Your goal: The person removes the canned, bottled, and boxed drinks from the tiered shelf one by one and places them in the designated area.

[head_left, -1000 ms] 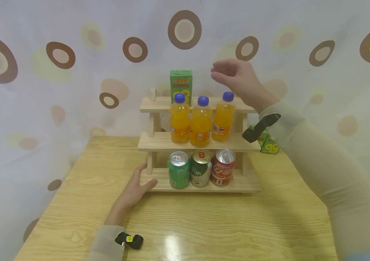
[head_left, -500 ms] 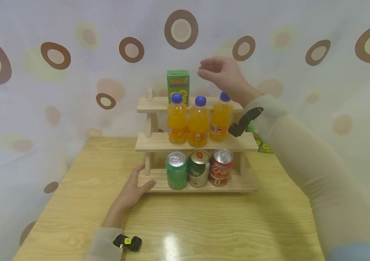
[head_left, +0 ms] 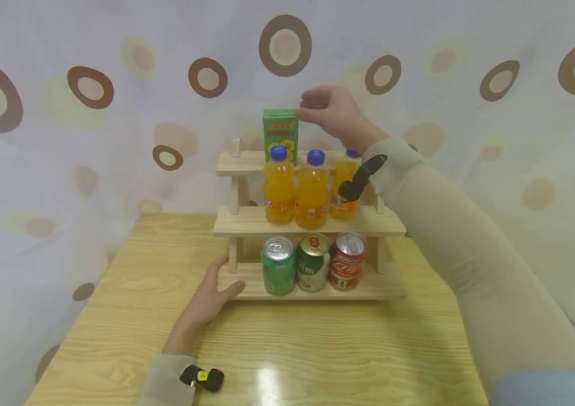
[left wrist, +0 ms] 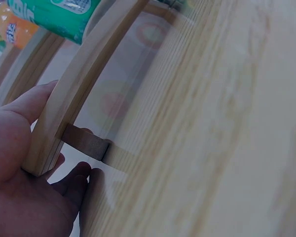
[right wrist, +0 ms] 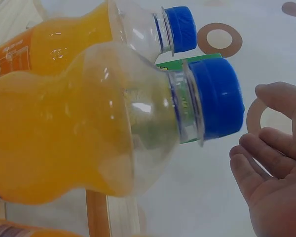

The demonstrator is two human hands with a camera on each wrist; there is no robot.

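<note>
My left hand [head_left: 208,296] grips the left end of the bottom tier of a three-tier wooden display shelf [head_left: 381,286]. In the left wrist view the thumb lies over the board's edge and the fingers go underneath. A green drink carton [head_left: 280,131] stands upright on the top tier. My right hand [head_left: 337,113] is raised beside the carton's upper right corner, thumb and fingers apart and loosely bent, holding nothing. Seen from the right wrist, orange soda bottles with blue caps [right wrist: 221,98] fill the foreground, largely hiding the carton behind them.
Three orange soda bottles [head_left: 311,194] stand on the middle tier, the right one partly behind my wrist strap. Below them are a green can [head_left: 279,274], a dark green and white can [head_left: 313,270] and a red can [head_left: 347,269]. A patterned curtain [head_left: 89,180] hangs behind the wooden table [head_left: 318,349].
My right hand has moved left above the bottles, up to the carton's right side. The left hand keeps its hold on the shelf, and the drinks stay in place.
</note>
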